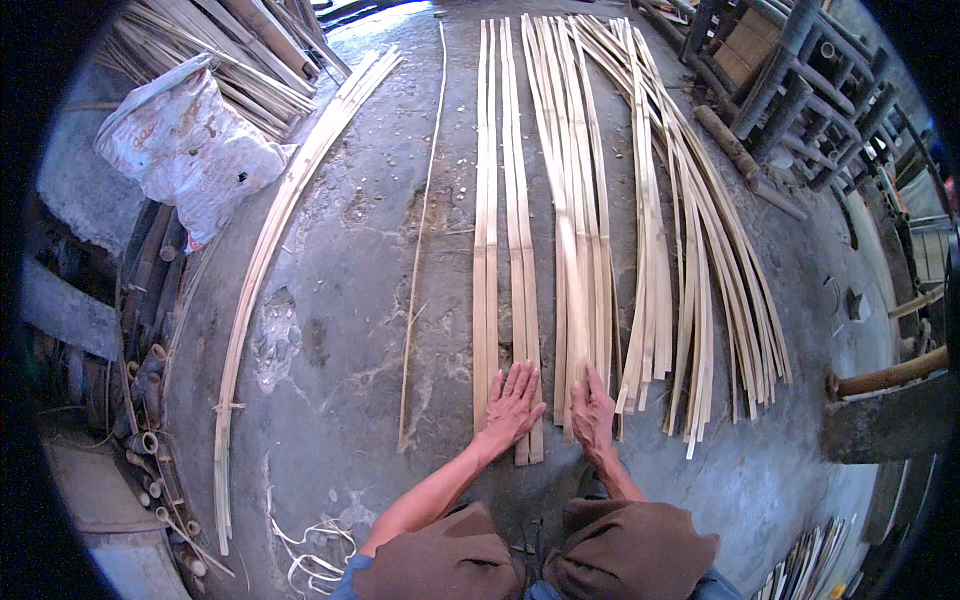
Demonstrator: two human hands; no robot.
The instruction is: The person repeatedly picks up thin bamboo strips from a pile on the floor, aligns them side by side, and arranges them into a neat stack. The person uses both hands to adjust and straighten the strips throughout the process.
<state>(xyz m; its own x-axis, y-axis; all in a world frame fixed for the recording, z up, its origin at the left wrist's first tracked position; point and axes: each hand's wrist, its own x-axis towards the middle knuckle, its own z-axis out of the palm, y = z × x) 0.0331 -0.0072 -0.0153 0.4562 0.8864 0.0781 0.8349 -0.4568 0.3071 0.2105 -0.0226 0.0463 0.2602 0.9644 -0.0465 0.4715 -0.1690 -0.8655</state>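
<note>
My left hand (512,408) lies flat with its fingers spread over the near ends of a pair of pale bamboo strips (518,250). Just to its right, my right hand (594,412) is closed at the near end of one bamboo strip (568,255), index finger stretched along it. That strip slants across a bundle of other bamboo strips (600,270) on the floor. Another narrow pair of strips (484,200) lies left of these, running away from me. My curled right fingers are partly hidden from above.
More bamboo strips (735,290) fan out to the right. A tied bundle (255,270) and a thin single strip (428,180) lie to the left on the concrete floor (350,330). A white sack (190,140) and bamboo poles (150,440) line the left; a bamboo frame (800,90) stands far right.
</note>
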